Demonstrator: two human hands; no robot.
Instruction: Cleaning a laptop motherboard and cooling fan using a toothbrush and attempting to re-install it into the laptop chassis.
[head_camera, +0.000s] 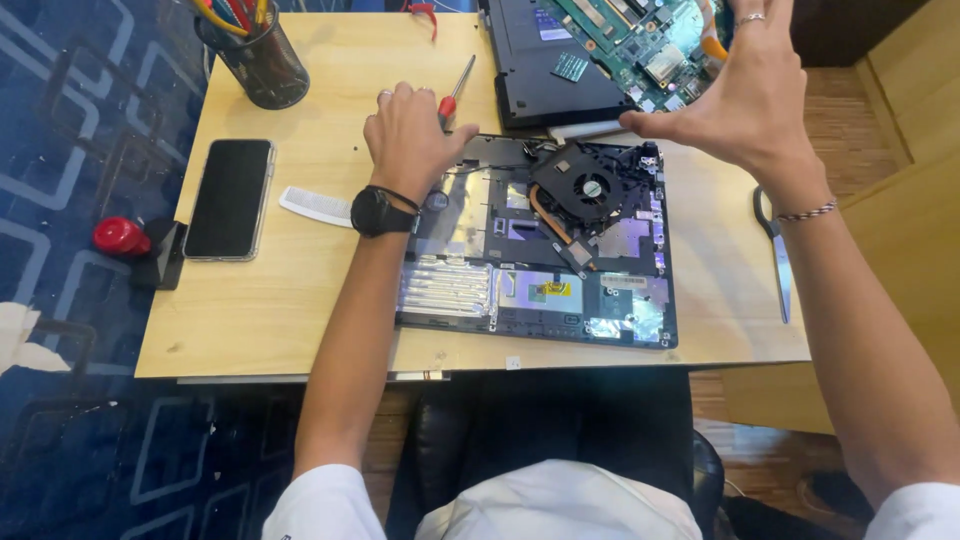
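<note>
An opened dark laptop base (540, 270) lies on the wooden table (280, 310), showing a black fan (590, 187) and a copper heat pipe. My left hand (410, 140), with a black watch on its wrist, rests on the base's far left corner. Its fingers are closed around the red handle of a screwdriver (452, 98), whose shaft points away from me. My right hand (750, 95) is stretched wide around the right edge of a green circuit board (640, 40), thumb at its near corner. The board lies over a dark laptop cover (545, 75).
A black phone (230, 198) and a white comb (315, 206) lie left of the laptop. A mesh cup of tools (255, 55) stands at the far left corner. Scissors (778, 260) rest by the right edge. A red object (120, 236) sits on the blue carpet.
</note>
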